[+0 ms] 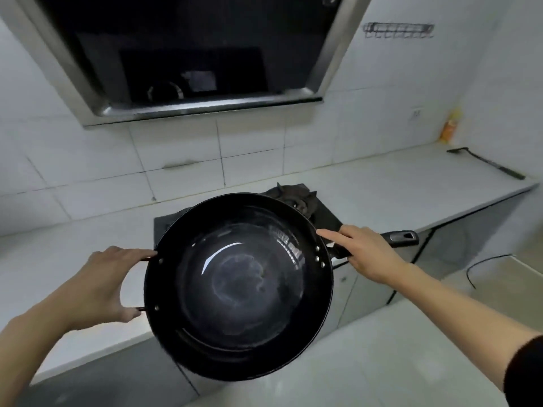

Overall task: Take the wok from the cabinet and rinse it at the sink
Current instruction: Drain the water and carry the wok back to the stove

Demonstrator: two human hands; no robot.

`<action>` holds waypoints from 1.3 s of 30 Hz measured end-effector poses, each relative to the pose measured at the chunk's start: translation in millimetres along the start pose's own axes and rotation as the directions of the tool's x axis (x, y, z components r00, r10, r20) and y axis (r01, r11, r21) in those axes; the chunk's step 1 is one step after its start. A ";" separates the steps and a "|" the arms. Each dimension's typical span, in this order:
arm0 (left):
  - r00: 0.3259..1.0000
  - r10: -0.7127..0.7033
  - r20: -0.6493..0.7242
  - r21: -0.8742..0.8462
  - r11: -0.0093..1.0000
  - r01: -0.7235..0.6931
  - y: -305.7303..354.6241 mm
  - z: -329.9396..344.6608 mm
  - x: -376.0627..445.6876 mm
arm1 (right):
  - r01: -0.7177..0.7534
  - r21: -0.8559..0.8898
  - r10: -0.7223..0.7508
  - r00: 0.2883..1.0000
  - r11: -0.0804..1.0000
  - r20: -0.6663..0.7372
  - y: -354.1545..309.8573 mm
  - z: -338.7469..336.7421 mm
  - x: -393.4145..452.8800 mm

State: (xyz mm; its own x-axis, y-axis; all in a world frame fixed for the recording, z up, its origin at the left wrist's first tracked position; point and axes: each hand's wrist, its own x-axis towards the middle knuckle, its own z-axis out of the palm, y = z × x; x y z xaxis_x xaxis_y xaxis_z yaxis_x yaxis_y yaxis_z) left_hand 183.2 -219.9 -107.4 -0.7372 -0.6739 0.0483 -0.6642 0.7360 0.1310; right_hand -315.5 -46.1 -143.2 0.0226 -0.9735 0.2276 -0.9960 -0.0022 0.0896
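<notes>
Stove [296,198] mostly hidden behind wok [238,286] gripped by both hands.

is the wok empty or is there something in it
Empty. The wok shows a bare, glossy black bowl with only light reflections and a faint pale ring on its bottom; no food or pooled water is visible.

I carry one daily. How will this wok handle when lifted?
Probably stiff and fairly heavy: the wok is wide, dark metal, held by both hands, left hand on the loop handle, right hand on the long handle. Its glossy inside may be slippery.
</notes>
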 end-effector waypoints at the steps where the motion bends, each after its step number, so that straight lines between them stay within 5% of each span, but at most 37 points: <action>1: 1.000 0.017 0.010 0.007 1.000 -0.017 19.3 3.9 23.2 | -0.022 0.002 0.022 1.000 1.000 -0.002 25.1 3.9 -10.0; 8: 0.985 0.168 0.040 0.045 0.985 -0.169 136.2 17.8 168.0 | -0.181 0.000 0.181 0.983 0.984 0.009 164.2 10.5 -68.3; 25: 0.833 0.529 0.165 -0.001 0.844 -0.536 264.1 100.3 540.8 | -0.528 -0.100 0.536 0.840 0.843 0.085 370.0 24.2 -95.6; 33: 0.842 0.482 0.242 0.032 0.864 -0.503 313.7 112.1 643.8 | -0.578 -0.132 0.593 0.796 0.805 0.125 456.1 52.4 -62.3; 39: 0.886 0.346 0.309 0.141 0.904 -0.403 335.7 125.6 697.1 | -0.536 -0.026 0.533 0.832 0.844 0.156 537.2 109.0 -24.4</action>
State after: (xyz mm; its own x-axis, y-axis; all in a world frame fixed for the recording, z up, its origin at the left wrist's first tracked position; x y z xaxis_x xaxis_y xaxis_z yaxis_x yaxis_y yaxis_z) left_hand -569.2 -434.6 -154.1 -0.9213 -0.3220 -0.2179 -0.3211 0.9462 -0.0409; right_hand -860.6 -48.5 -206.2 -0.5252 -0.8467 0.0854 -0.8505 0.5255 -0.0214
